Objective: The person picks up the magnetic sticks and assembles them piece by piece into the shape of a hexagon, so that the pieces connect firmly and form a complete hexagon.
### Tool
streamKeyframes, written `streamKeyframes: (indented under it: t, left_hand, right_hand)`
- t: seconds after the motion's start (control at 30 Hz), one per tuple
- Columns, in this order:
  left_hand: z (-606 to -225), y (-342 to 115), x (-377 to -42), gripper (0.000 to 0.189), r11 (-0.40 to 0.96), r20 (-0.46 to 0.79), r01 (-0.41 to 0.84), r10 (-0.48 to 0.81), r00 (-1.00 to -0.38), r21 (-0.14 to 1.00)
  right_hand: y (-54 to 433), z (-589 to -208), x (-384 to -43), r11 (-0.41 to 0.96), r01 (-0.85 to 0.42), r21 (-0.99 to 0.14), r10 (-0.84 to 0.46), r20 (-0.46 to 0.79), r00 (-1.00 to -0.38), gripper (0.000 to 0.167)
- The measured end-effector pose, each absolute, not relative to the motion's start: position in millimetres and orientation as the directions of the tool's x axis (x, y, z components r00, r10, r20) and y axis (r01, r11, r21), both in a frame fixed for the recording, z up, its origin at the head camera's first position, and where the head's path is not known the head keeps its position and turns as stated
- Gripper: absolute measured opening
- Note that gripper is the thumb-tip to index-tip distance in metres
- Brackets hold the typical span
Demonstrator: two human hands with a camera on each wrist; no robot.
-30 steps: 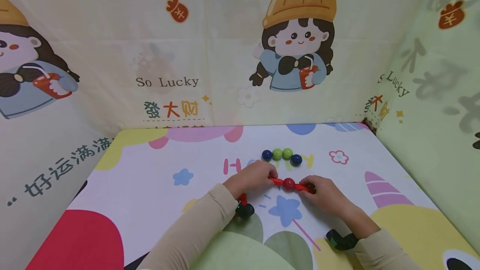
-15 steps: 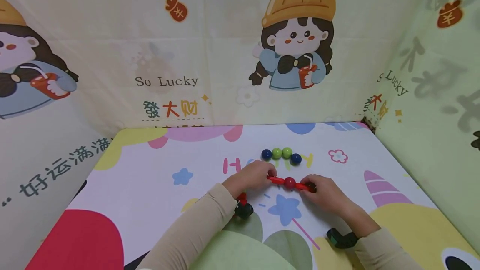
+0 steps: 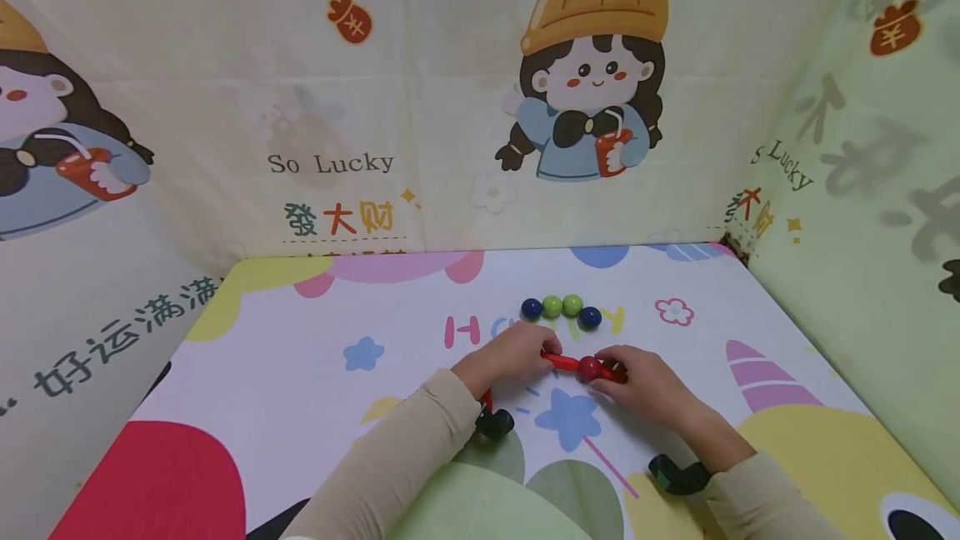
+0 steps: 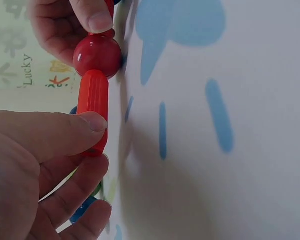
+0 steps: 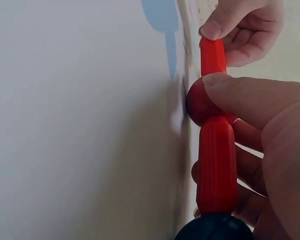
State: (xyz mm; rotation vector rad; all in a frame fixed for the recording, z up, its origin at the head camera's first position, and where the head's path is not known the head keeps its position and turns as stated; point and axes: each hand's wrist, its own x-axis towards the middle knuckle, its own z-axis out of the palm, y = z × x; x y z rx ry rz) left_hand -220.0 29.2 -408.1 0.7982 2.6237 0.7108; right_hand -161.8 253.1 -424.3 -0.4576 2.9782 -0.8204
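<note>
A red ball [image 3: 589,368] joins two ridged red rods in one line, above or on the patterned tabletop. My left hand [image 3: 516,357] pinches the left rod [image 4: 94,92] between thumb and fingers. In the right wrist view, the thumb of my right hand [image 3: 651,383] presses on the red ball, its fingers behind the ball and the right rod [image 5: 217,165]. A dark blue-green ball [image 5: 215,229] sits at that rod's far end, partly cut off by the frame. Just beyond the hands lie two navy balls [image 3: 590,318] and two green balls [image 3: 572,305] in a row.
The white tabletop [image 3: 435,307] carries printed stars, letters and shapes. A printed cloth wall [image 3: 450,123] rises behind it, and another wall [image 3: 862,232] closes the right side. Black wrist devices [image 3: 678,475] hang at both sleeves.
My right hand's grip has slid leftward from the right rod to the red ball. The ball and rods have shifted slightly right. My left hand keeps its pinch.
</note>
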Motion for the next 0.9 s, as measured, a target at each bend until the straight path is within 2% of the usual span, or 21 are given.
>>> streamKeyframes:
  t: [0.27, 0.53, 0.67, 0.9]
  left_hand:
    - [-410.1, 32.5, -221.7, 0.019, 0.719, -0.158, 0.403, 0.574, -0.804, 0.566]
    - [-402.7, 38.8, -234.0, 0.033, 0.707, -0.176, 0.372, 0.571, -0.802, 0.601]
    - [-397.1, 47.8, -241.1, 0.040, 0.716, -0.138, 0.404, 0.568, -0.812, 0.569]
    - [-392.4, 67.9, -251.4, 0.045, 0.732, -0.092, 0.502, 0.602, -0.793, 0.460]
  right_hand:
    - [254.5, -423.4, -164.1, 0.817, -0.307, -0.488, -0.306, 0.084, -0.948, 0.036]
    - [256.3, -424.9, -165.5, 0.820, -0.320, -0.475, -0.311, 0.100, -0.945, 0.034]
    - [256.1, -424.6, -165.2, 0.824, -0.319, -0.469, -0.309, 0.100, -0.946, 0.035]
    - [257.7, -425.3, -163.9, 0.834, -0.293, -0.467, -0.283, 0.093, -0.955, 0.034]
